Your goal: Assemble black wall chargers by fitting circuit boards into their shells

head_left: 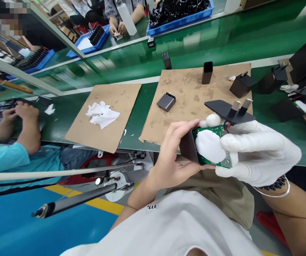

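My bare left hand (167,158) is wrapped round a black charger housing (187,146), its open end facing right. Partly inside that opening sits a green circuit board (216,130), with a smooth white lump (210,146) covering much of it. My right hand (262,149), in a white glove, pinches the board's outer end between fingers and thumb. Above those gloved fingers rests a black end cap (221,109) with two metal prongs. Red and black wires run from the cap down toward the board. How deep the board sits inside the housing is hidden.
Cardboard sheets (179,124) lie on the green bench, holding a grey charger (166,102), an upright housing (207,73) and crumpled white cloth (102,113). More black chargers (273,79) crowd the right. Left, a co-worker's hands (25,111) are busy; blue bins (181,21) stand behind.
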`<state>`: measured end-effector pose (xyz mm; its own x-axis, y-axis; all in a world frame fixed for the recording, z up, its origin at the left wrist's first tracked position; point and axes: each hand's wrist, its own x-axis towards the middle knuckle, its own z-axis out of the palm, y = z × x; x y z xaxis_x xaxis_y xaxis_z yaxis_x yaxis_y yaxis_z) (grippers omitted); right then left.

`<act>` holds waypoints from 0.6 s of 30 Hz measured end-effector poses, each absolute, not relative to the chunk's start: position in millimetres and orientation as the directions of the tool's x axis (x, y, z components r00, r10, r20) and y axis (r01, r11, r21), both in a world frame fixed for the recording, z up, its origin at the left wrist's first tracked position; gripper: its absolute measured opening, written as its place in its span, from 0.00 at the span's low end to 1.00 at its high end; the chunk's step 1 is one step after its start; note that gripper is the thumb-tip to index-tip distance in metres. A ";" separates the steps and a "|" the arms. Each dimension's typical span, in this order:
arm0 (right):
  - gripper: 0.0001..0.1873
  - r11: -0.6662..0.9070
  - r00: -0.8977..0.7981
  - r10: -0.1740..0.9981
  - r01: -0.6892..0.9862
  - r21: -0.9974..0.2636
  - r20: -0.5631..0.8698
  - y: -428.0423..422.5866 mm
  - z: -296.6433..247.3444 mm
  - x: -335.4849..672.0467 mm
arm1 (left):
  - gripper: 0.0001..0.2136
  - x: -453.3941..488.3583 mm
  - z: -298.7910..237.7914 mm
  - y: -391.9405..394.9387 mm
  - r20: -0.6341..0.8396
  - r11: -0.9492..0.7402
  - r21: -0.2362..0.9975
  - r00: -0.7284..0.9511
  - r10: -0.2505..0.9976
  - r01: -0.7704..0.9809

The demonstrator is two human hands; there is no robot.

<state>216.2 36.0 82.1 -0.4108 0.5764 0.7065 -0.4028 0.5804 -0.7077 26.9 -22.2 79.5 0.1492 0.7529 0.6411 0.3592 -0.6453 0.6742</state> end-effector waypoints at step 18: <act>0.37 0.578 -0.532 0.540 -0.328 -0.747 0.652 38.4 90.0 224.6 | 0.34 29.1 71.4 -20.4 0.663 -0.670 0.668 0.152 0.733 0.323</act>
<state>224.6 38.4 90.0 -0.5320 0.5401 0.6521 -0.3284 0.5782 -0.7469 29.1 -20.4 71.4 0.1515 0.7334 0.6627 0.3234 -0.6704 0.6679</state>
